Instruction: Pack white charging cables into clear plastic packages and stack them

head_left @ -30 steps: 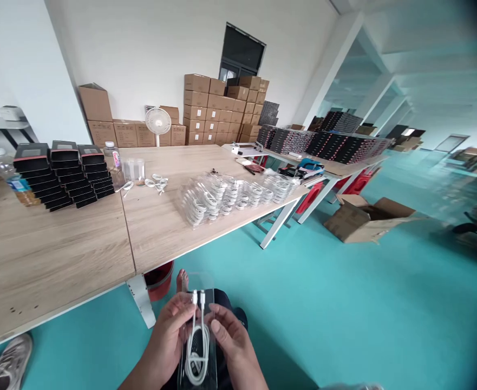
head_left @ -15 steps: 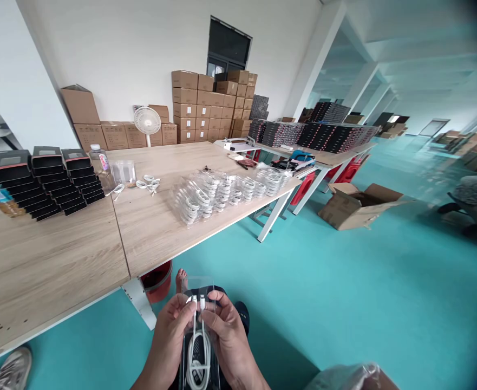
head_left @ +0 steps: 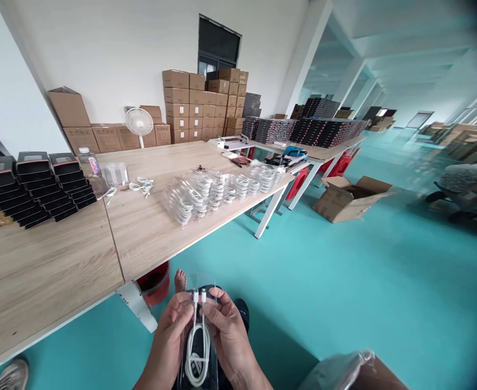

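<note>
A coiled white cable (head_left: 198,355) lies in a clear plastic package, low in the middle of the head view, its two plugs pointing up side by side. My left hand (head_left: 172,330) pinches the left side near one plug. On the right side, my right hand (head_left: 229,330) holds the package by the other plug, thumb on its front. Several bundles of white cables in clear wrapping (head_left: 222,190) are piled on the wooden table (head_left: 149,238) beyond my hands.
Stacked black boxes (head_left: 39,187), a bottle (head_left: 89,165) and a white fan (head_left: 139,122) stand at left. A red bucket (head_left: 157,284) is under the table. An open carton (head_left: 346,200) sits on the floor, and a plastic-lined box (head_left: 355,371) is at lower right.
The view has turned slightly to the right, so the table and boxes appear further left. Both hands still hold the package, and the plugs now show more clearly.
</note>
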`<action>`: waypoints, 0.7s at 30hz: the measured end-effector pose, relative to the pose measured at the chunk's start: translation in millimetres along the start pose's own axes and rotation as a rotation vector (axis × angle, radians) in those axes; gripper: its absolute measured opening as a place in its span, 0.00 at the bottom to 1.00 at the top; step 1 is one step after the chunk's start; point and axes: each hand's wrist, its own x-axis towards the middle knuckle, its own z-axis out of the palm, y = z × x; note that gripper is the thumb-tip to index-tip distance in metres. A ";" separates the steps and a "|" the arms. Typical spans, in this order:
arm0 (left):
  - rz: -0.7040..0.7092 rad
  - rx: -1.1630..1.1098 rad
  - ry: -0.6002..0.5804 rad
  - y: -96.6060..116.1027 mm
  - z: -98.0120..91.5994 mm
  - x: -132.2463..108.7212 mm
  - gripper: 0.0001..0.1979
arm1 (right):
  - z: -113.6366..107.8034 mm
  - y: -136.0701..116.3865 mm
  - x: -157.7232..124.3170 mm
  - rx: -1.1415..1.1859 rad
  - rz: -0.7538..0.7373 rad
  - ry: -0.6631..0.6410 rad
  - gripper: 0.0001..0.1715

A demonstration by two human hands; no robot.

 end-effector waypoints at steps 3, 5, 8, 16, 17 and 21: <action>0.049 0.066 -0.030 -7.8 -9.0 -1.4 0.23 | -0.3 -4.5 3.6 0.010 -0.024 0.005 0.28; 0.056 0.066 -0.021 -13.3 -14.1 -1.6 0.26 | -0.8 -6.2 5.7 0.022 -0.036 -0.013 0.28; 0.067 0.060 -0.033 -18.9 -17.9 -2.5 0.29 | -1.8 -7.6 7.5 0.040 -0.044 -0.030 0.29; 0.140 0.072 -0.002 -22.6 -14.9 -8.7 0.32 | -8.1 -7.7 10.5 0.060 -0.052 0.035 0.26; 0.146 0.077 0.002 -22.3 -15.0 -8.0 0.32 | -10.8 -7.5 11.6 0.049 -0.059 0.045 0.25; 0.177 0.127 0.003 -20.3 -17.8 -1.7 0.34 | -34.5 -3.8 19.5 -0.102 -0.087 0.139 0.25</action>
